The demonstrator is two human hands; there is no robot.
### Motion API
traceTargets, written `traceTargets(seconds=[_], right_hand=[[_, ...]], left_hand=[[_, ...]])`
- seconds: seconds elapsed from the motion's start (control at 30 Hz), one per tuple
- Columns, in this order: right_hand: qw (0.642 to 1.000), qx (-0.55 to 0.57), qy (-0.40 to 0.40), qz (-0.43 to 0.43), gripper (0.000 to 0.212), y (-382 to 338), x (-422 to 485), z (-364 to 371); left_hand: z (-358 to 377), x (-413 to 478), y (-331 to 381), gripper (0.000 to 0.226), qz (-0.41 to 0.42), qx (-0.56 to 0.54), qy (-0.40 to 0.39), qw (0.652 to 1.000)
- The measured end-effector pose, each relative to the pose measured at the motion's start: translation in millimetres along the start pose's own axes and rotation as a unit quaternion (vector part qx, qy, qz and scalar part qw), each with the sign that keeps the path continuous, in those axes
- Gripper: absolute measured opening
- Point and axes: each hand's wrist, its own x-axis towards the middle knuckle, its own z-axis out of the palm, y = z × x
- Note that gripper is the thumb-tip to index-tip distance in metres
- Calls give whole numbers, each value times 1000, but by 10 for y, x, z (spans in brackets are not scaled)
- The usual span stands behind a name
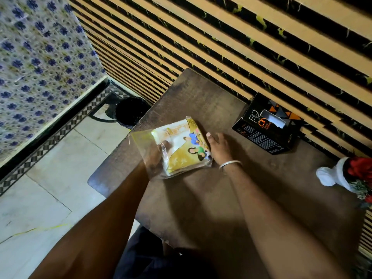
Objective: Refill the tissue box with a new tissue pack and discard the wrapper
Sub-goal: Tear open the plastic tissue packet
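Observation:
A tissue pack point(181, 146) in a clear wrapper printed yellow with cartoon figures lies on the dark wooden table point(201, 93). My left hand point(156, 156) grips its near left edge through the loose plastic. My right hand point(219, 147) rests against the pack's right side, fingers spread, a thin bangle on the wrist. The black tissue box point(265, 133) with orange triangles stands to the right against the wall, a white tissue poking from its top slot.
A black waste bin point(130, 112) stands on the tiled floor beyond the table's left edge. A white vase with red flowers point(346, 174) lies at the table's right edge. A slatted wall backs the table.

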Motion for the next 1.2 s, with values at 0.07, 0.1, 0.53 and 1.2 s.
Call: traceTargets(seconds=[0.07,0.1,0.53,1.2], right_hand=[[988,114,-103,13,42,-31,-26,-57],[975,176,-137,18,38,-43,-59,-56],[979,201,-34,-12,13,259,39,214],[952,286,-71,80,85,311,32,301]], left_hand=[[-74,-24,-30,26,-14,-23,-25,999],[-97,-29,-42,32,-24,-25,-45,998],[-102,35,-43,39,0,71,-93,993],[-406,-156,540,48,110,172,-92,975]])
